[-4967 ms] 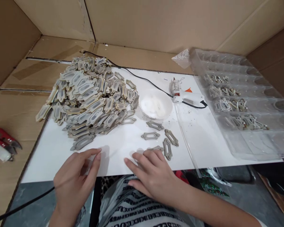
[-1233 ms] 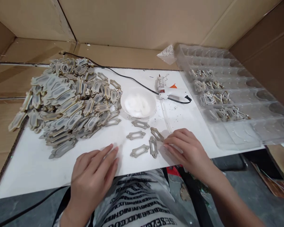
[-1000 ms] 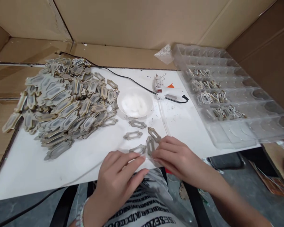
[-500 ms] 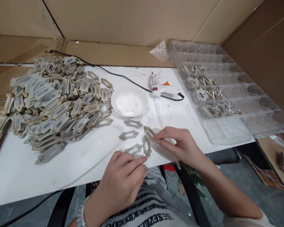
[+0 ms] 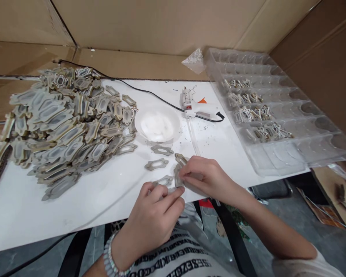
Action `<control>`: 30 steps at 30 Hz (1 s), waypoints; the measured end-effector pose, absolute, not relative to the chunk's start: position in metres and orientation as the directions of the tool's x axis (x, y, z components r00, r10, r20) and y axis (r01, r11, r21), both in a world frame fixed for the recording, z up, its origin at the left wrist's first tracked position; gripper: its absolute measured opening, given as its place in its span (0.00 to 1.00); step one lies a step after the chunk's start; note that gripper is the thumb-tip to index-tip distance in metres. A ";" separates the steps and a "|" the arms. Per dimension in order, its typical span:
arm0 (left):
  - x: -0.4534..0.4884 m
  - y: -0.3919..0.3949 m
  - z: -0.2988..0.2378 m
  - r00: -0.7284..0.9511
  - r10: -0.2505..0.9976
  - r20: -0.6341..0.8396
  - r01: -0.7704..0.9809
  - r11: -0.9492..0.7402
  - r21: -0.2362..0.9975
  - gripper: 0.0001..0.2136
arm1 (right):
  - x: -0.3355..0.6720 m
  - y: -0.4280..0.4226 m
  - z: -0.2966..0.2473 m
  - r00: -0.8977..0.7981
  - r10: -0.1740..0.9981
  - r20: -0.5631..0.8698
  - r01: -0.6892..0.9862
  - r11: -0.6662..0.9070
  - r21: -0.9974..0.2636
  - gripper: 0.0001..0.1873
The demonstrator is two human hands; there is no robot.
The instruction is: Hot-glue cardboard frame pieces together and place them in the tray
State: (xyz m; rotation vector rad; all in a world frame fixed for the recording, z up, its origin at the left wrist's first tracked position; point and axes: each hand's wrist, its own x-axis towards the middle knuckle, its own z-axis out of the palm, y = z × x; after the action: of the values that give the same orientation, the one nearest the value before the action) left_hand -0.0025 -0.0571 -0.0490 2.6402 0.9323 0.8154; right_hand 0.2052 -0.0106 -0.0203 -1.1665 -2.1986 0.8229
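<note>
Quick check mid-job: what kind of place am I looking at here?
Probably a small craft-assembly workstation, walled in with cardboard: a big pile of cut-out pieces on a white table, a glue gun, and a clear tray of sorted parts.

You've got a pale beaded bracelet (image 5: 108,259) just behind your left hand (image 5: 154,215) at bottom centre, a light top (image 5: 173,263) covered in rows of black block lettering along the bottom edge, and a short whitish sleeve (image 5: 305,266) in the lower right corner.
</note>
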 end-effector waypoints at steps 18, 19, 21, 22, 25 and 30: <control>-0.002 -0.058 -0.045 0.603 0.670 0.433 0.519 -0.741 0.425 0.03 | 0.200 -0.021 -0.035 -0.423 0.771 0.477 0.633 0.628 -0.453 0.04; -0.002 -0.057 -0.044 0.569 0.690 0.448 0.514 -0.723 0.461 0.03 | 0.202 -0.024 -0.031 -0.406 0.782 0.473 0.603 0.618 -0.505 0.04; -0.003 -0.056 -0.040 0.488 0.735 0.471 0.484 -0.677 0.555 0.04 | 0.204 -0.031 -0.023 -0.406 0.792 0.456 0.474 0.610 -0.635 0.05; -0.003 -0.056 -0.038 0.451 0.756 0.475 0.459 -0.653 0.602 0.05 | 0.205 -0.034 -0.020 -0.419 0.782 0.462 0.398 0.616 -0.680 0.06; -0.004 -0.055 -0.035 0.398 0.790 0.467 0.375 -0.604 0.703 0.07 | 0.205 -0.044 -0.015 -0.421 0.765 0.487 0.260 0.616 -0.743 0.05; 0.002 -0.053 -0.036 0.389 0.803 0.452 0.287 -0.572 0.769 0.06 | 0.205 -0.053 -0.021 -0.338 0.858 0.386 0.185 0.463 -0.867 0.06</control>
State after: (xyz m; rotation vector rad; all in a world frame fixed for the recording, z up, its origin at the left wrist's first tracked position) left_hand 0.0023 -0.0532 -0.0358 2.0600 0.9305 1.1326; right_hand 0.2054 -0.0525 -0.0209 -0.8865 -1.7983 0.9249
